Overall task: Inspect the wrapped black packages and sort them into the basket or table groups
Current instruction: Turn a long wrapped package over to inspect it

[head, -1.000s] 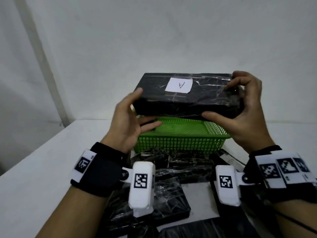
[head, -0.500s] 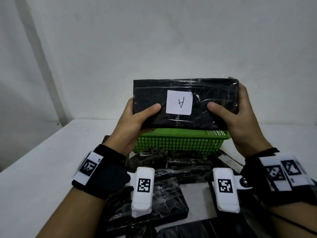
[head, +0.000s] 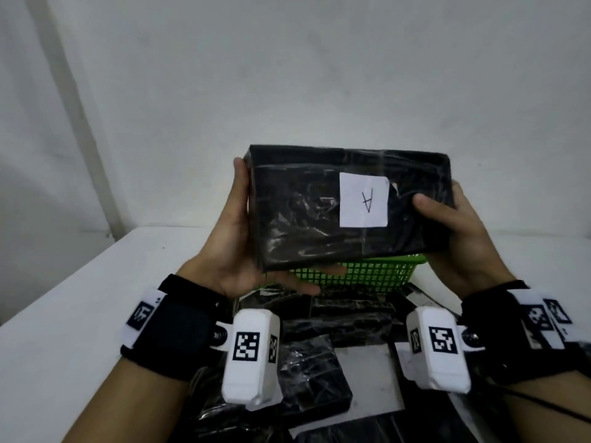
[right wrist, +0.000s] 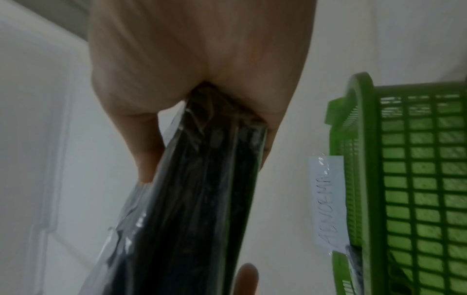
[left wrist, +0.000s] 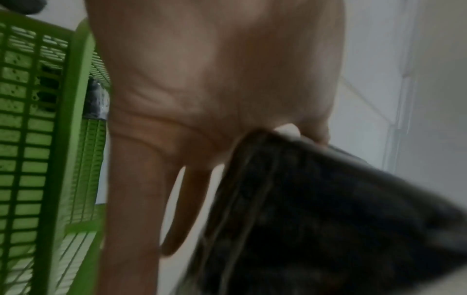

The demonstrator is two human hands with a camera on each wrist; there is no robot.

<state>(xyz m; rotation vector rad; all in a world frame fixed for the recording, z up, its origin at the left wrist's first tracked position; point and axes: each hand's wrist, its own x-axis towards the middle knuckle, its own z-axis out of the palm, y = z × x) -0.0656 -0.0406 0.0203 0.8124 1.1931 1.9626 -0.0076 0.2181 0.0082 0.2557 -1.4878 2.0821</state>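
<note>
In the head view, the person is holding a rectangular black package wrapped in clear plastic film up in front of the white wall, above the green plastic mesh basket. Its broad face, bearing a white paper label marked "A", is facing the camera. The left hand is cupping the package's left end, with the palm against the short side and fingers running beneath the lower edge. The right hand is gripping the right end, its thumb pressing on the front face just beside the label. More film-wrapped black packages are lying on the white table in front of the basket, so sorting appears far from finished; this one seems to be under inspection, not yet placed.

In the left wrist view, the left hand is showing its palm against the end of the package, and two fingers are stretching out straight and slightly apart beside it. The basket is sitting to the left, with something dark visible through its mesh.

In the right wrist view, the right hand is clamping the package at its end, the thumb on one face and fingers behind the other. The basket is standing well apart to the right, beside a taped paper note whose writing I cannot read fully.
</note>
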